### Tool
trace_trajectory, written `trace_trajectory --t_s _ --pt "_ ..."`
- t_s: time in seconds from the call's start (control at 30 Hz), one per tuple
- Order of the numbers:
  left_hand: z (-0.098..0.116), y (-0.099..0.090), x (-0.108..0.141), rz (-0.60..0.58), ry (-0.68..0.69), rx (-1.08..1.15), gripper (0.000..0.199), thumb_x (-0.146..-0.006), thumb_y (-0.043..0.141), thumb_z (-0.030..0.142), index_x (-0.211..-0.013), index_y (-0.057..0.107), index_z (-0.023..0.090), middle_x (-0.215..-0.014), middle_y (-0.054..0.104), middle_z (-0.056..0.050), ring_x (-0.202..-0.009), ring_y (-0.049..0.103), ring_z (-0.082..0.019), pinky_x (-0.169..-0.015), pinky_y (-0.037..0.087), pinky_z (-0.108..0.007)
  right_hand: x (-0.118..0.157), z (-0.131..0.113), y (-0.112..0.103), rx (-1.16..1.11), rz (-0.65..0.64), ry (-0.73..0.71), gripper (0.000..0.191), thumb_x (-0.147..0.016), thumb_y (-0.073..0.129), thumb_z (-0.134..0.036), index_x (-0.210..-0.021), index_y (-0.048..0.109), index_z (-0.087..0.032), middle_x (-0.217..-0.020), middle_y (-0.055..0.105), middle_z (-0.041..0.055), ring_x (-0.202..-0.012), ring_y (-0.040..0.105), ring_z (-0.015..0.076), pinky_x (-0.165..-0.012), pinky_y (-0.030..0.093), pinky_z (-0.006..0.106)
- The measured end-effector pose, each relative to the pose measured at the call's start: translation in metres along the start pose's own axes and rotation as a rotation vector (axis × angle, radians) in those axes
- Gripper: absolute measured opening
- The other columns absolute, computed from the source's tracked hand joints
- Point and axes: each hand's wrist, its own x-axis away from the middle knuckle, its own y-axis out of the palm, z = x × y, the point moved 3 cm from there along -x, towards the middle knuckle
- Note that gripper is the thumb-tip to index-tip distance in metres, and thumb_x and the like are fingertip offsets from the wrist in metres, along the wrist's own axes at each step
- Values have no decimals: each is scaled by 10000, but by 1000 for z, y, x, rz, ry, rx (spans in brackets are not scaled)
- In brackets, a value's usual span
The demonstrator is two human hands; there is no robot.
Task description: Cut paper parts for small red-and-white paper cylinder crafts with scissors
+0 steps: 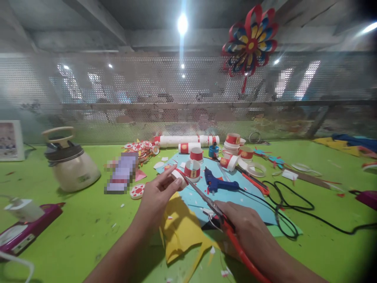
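Trimming, apparently, a red-and-white paper cup (180,177), pinched at six o'clock from view centre in left grip (157,194). Holding red-handled metal scissors (228,232), clamped in right grip (246,221), angled toward ten o'clock, tips at cup. Calling, probably, for steady alignment.

Paper cup piece (178,173): white with red edge, pinched between thumb and fingers of left hand (156,192), held tilted (partly covered by fingers, so full shape can't be made out, sorry). Scissors (208,201): long greyish metal blades, orange-red handles, gripped in right hand (247,220), angled up and leftward. Tips held right at cup piece's red edge; whether paper's actually been nicked can't be told.
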Motion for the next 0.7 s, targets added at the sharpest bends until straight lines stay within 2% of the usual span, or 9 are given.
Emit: trace_trajectory --t_s 0.2,0.4,0.57,0.7 --pt "5 1 3 5 -6 -13 648 -720 725 329 -1313 542 143 -978 694 -92 -880 627 -210 -860 483 -379 1 2 2 16 16 -19 231 -725 599 -140 -945 649 -186 -771 658 48 -679 579 225 -619 409 315" --pt "6 -2 2 -4 54 -44 619 -715 725 324 -1293 564 174 -1015 708 -91 -986 618 -233 -898 477 -385 1 4 3 -40 17 -64 462 -729 595 -115 -1181 605 -214 -846 658 60 -766 598 237 -686 442 333" --pt "7 0 3 -2 132 -111 572 -736 703 313 -1278 581 178 -945 713 -85 -927 637 -220 -882 490 -380 1 4 3 -83 14 -64 453 -747 636 -180 -1194 600 -237 -863 668 57 -775 612 239 -687 457 338" --pt "7 1 4 11 129 -139 566 -735 701 306 -1275 585 181 -893 708 -62 -851 647 -198 -858 504 -366 3 4 2 -60 60 -84 395 -770 624 -204 -1164 619 -233 -812 685 49 -734 624 229 -683 470 320"
